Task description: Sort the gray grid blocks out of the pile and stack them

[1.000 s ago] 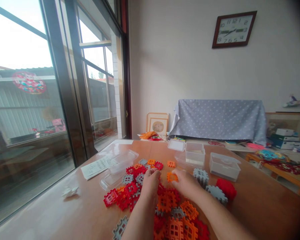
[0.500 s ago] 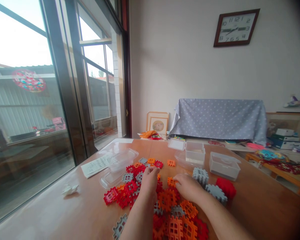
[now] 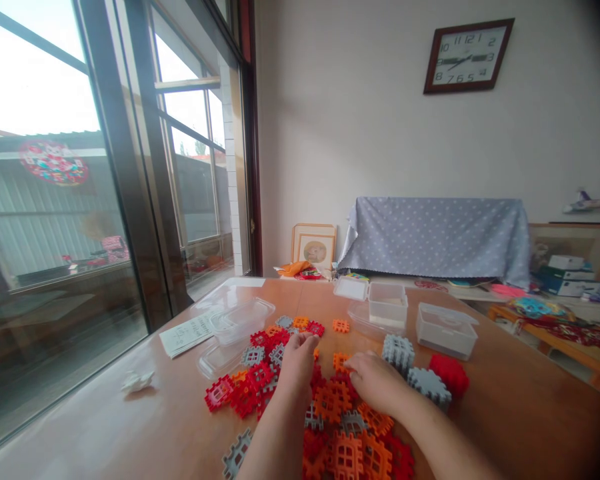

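A heap of notched plastic building pieces in red, orange and grey, such as a red piece (image 3: 220,393) and an orange piece (image 3: 347,455), spreads over the table under my arms. My left hand (image 3: 299,359) is over the heap's middle, its fingers curled together; whatever is between them is hidden. To its right, my right hand (image 3: 375,379) has its fingers closed at the edge of an orange building piece (image 3: 340,362). Just beyond that hand stand a stack of grey pieces (image 3: 399,353), another grey stack (image 3: 429,387) and a red stack (image 3: 449,375).
Clear plastic boxes, one open (image 3: 387,305) and one with a lid (image 3: 446,331), stand at the table's back right. Clear lids or trays (image 3: 243,317) and a written paper (image 3: 186,333) lie on the left. A crumpled tissue (image 3: 137,381) sits near the window side.
The view has shifted very slightly. Both hands stay in nearly the same places, and the pieces look unmoved.
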Tool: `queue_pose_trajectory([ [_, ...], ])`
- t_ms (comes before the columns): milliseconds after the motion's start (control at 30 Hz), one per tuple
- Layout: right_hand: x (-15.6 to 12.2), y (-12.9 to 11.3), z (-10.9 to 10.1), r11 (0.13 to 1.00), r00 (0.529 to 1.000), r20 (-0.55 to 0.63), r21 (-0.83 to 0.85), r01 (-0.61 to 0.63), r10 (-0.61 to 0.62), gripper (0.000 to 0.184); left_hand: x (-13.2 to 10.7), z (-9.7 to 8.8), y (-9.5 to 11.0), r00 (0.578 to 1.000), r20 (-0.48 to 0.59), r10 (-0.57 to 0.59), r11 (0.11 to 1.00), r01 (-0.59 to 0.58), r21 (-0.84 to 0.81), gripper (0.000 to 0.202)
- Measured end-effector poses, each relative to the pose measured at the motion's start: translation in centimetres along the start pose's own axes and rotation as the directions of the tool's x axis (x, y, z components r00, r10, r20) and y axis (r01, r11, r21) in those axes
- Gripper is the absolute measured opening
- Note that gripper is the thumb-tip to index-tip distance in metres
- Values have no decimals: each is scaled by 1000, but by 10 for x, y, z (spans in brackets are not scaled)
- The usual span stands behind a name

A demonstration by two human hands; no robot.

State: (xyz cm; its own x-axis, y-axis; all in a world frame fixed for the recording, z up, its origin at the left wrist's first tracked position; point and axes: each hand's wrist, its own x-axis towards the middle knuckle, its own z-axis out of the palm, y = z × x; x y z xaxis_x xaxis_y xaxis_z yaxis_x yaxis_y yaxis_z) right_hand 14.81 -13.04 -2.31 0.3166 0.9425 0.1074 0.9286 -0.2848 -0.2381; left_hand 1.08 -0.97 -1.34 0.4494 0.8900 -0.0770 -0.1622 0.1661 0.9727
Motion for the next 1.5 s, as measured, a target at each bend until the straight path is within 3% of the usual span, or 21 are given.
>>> queue_pose_trajectory([
  [167,-13,-19,-14,992,994,56,91,86,-92,12,-2,1,2,1000,-6,-11,1000,11,-13,30],
  [333,-27,-39,-13,984,990,73,142,106,-117,45,0,1,1,999,-13,-33,999,33,-25,33],
  [467,-29,-44,-9,982,991,68,156,103,-114,39,3,1,0,999,-12,-47,998,46,-32,34],
  [533,-27,-42,-7,971,995,21,220,90,-97,37,4,2,-1,999,-3,-52,998,51,-35,35],
  [633,-18,-34,-2,943,989,-143,333,5,45,41,5,3,-2,998,20,-54,998,54,-36,36],
  [700,-11,-27,2,920,948,-268,389,-56,171,43,4,5,-4,997,52,-65,997,66,-28,36],
  [800,-3,-19,7,888,885,-368,449,-99,285,47,-3,10,-9,965,232,-125,989,139,-45,32],
  [867,-2,-17,8,875,868,-389,473,-101,310,52,-8,13,-12,917,368,-152,977,195,-83,28],
  [933,-2,-16,8,875,868,-395,476,-87,301,59,-10,16,-14,897,419,-145,971,211,-116,26],
  [1067,-5,-17,6,861,911,-355,509,-1,211,70,-6,17,-15,937,335,-102,982,149,-119,28],
  [1167,-5,-17,5,712,927,-301,700,56,223,50,0,14,-13,957,271,-106,987,136,-92,37],
  [1267,-3,-15,5,534,923,-234,845,37,305,29,1,12,-11,959,267,-99,984,135,-119,50],
  [1500,-2,-16,8,356,926,-119,934,-18,358,30,-3,14,-12,958,255,-128,950,192,-247,39],
])
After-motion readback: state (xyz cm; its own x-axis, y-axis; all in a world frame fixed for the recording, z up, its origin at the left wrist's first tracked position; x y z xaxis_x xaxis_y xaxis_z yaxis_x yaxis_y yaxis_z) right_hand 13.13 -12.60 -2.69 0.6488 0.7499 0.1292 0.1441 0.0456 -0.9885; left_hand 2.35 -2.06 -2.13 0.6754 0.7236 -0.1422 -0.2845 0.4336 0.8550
